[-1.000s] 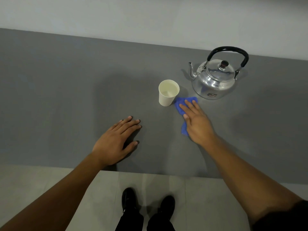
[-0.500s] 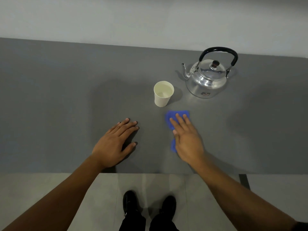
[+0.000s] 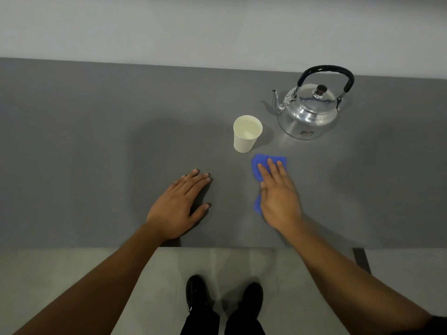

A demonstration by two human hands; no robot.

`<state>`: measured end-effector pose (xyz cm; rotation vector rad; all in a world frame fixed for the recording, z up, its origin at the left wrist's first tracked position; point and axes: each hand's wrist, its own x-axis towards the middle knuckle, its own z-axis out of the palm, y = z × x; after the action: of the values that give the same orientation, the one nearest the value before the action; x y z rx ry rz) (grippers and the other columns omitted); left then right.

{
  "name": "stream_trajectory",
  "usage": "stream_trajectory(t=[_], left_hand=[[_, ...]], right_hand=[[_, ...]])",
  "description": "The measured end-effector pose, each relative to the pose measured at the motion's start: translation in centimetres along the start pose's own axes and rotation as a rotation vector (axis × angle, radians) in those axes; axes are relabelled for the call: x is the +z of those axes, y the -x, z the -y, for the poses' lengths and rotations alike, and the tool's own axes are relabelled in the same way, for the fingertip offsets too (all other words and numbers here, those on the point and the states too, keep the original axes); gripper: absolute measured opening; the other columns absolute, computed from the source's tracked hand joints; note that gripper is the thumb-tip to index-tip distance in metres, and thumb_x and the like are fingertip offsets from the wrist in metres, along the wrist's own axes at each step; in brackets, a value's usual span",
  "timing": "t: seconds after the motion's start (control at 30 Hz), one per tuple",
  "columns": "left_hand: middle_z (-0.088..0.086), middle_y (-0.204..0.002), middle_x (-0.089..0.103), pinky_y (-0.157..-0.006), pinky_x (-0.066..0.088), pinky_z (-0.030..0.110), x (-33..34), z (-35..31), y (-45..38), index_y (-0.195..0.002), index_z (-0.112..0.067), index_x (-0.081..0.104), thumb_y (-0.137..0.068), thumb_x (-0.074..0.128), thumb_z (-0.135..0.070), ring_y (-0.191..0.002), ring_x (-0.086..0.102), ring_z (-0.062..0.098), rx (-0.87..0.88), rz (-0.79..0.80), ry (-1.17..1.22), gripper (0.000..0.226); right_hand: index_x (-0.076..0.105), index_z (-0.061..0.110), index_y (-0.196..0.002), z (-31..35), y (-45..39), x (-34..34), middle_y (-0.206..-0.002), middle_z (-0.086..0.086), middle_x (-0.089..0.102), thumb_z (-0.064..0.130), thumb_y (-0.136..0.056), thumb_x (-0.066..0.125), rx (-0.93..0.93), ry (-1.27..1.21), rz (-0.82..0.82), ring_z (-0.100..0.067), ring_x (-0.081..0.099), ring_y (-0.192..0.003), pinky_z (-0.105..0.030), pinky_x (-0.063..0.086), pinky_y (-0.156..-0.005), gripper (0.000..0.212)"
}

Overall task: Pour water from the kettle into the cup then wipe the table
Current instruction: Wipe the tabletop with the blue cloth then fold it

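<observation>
A white paper cup (image 3: pixel 247 134) with water in it stands upright on the grey table (image 3: pixel 84 146). To its right and a little farther back sits a shiny metal kettle (image 3: pixel 308 114) with a black handle, its spout pointing left towards the cup. A blue cloth (image 3: pixel 260 163) lies just in front of the cup. My right hand (image 3: pixel 278 197) presses flat on it with the fingers extended and covers most of it. My left hand (image 3: pixel 177 204) rests palm down on the bare table to the left, holding nothing.
The table's near edge (image 3: pixel 217 246) runs just below my wrists. Beyond it are a pale floor and my black shoes (image 3: pixel 196 291). A light wall (image 3: pixel 217 27) backs the table. A dark table leg (image 3: pixel 361 259) shows at the lower right.
My right hand slid the blue cloth from beside the cup back towards me, and it now sits clear of the cup's base. My left hand stayed put.
</observation>
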<state>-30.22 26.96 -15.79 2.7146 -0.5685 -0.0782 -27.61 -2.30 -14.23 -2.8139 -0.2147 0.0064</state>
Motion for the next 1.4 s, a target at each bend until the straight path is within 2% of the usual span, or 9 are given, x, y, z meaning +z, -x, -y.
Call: stream_trajectory(t=[0.17,0.3,0.47,0.63,0.87,0.97,1.07,1.2,1.4], left_hand=[[0.001,-0.169,0.022,-0.127,0.011,0.031,-0.1,0.0,0.2,-0.163,-0.028,0.012,-0.104,0.031,-0.057,-0.156,0.020,0.015,-0.050,0.005,0.031,0.069],[0.004,-0.169,0.024,-0.127,0.008,0.028,-0.3,-0.1,0.3,-0.163,-0.025,0.015,-0.106,0.031,-0.050,-0.156,0.021,0.016,-0.029,-0.008,0.045,0.064],[0.000,-0.169,0.021,-0.126,0.002,0.023,-0.3,-0.1,0.4,-0.163,-0.027,0.012,-0.106,0.028,-0.054,-0.156,0.018,0.013,-0.034,-0.016,0.048,0.065],[0.003,-0.167,0.027,-0.125,0.005,0.023,-0.3,-0.2,0.3,-0.162,-0.023,0.014,-0.105,0.030,-0.050,-0.153,0.027,0.017,-0.050,-0.045,0.082,0.066],[0.004,-0.162,0.036,-0.119,0.031,0.030,-0.7,-0.1,0.5,-0.162,-0.024,0.013,-0.103,0.037,-0.043,-0.144,0.040,0.019,-0.083,-0.084,0.255,0.066],[0.003,-0.162,0.037,-0.121,0.026,0.028,-0.7,-0.2,0.6,-0.160,-0.025,0.021,-0.104,0.036,-0.042,-0.146,0.038,0.021,-0.066,-0.076,0.231,0.061],[0.002,-0.162,0.038,-0.122,0.018,0.020,-0.9,-0.5,0.5,-0.156,-0.025,0.033,-0.105,0.036,-0.043,-0.147,0.035,0.017,-0.080,-0.080,0.258,0.055],[0.002,-0.139,0.056,-0.108,0.044,0.040,-1.3,-1.8,-0.4,-0.140,-0.019,0.054,-0.104,0.044,-0.041,-0.126,0.050,0.019,-0.158,-0.159,0.251,0.043],[0.001,-0.125,0.052,-0.100,0.045,0.032,-0.8,-6.0,-2.5,-0.144,-0.020,0.049,-0.100,0.048,-0.054,-0.117,0.047,0.017,-0.285,-0.082,0.359,0.055]], right_hand=[[0.033,0.024,-0.157,5.0,3.7,1.9,-0.167,0.001,0.024,0.022,-0.105,0.041,-0.252,-0.015,0.077,-0.023,0.006,-0.157,-0.040,0.016,-0.126,0.053],[0.049,0.026,-0.149,1.6,5.8,0.2,-0.163,0.009,0.033,0.013,-0.101,0.051,-0.470,-0.125,0.181,-0.012,0.013,-0.155,-0.035,0.016,-0.126,0.049],[0.053,0.016,-0.146,0.9,3.0,0.0,-0.159,-0.001,0.041,0.005,-0.100,0.053,-0.266,-0.127,0.065,-0.021,0.022,-0.154,-0.046,0.028,-0.122,0.047],[0.028,0.021,-0.158,6.5,-1.1,3.4,-0.168,-0.001,0.020,0.013,-0.098,0.057,-0.151,0.002,0.055,-0.026,0.004,-0.157,-0.039,0.012,-0.127,0.067],[0.049,0.025,-0.149,5.7,1.0,3.2,-0.163,0.005,0.034,0.014,-0.100,0.052,-0.594,-0.072,0.154,-0.020,0.014,-0.156,-0.039,0.016,-0.126,0.050],[0.048,0.040,-0.147,2.6,1.4,1.0,-0.163,0.016,0.032,0.016,-0.101,0.052,-0.674,-0.032,0.230,-0.017,0.010,-0.156,-0.040,0.012,-0.126,0.052],[0.044,0.052,-0.145,0.4,0.9,-1.4,-0.165,0.018,0.025,0.037,-0.104,0.049,-0.611,0.081,0.212,-0.019,0.012,-0.156,-0.040,0.010,-0.125,0.044],[0.038,0.047,-0.150,-1.0,1.7,-3.2,-0.158,0.019,0.035,0.068,-0.092,0.049,-0.333,-0.116,0.212,-0.010,0.026,-0.148,-0.036,0.023,-0.117,0.062],[0.064,0.015,-0.132,-2.8,3.2,-2.7,-0.120,0.000,0.057,0.027,-0.095,0.063,0.144,-0.350,0.010,-0.022,0.060,-0.110,-0.040,0.050,-0.099,0.039]])
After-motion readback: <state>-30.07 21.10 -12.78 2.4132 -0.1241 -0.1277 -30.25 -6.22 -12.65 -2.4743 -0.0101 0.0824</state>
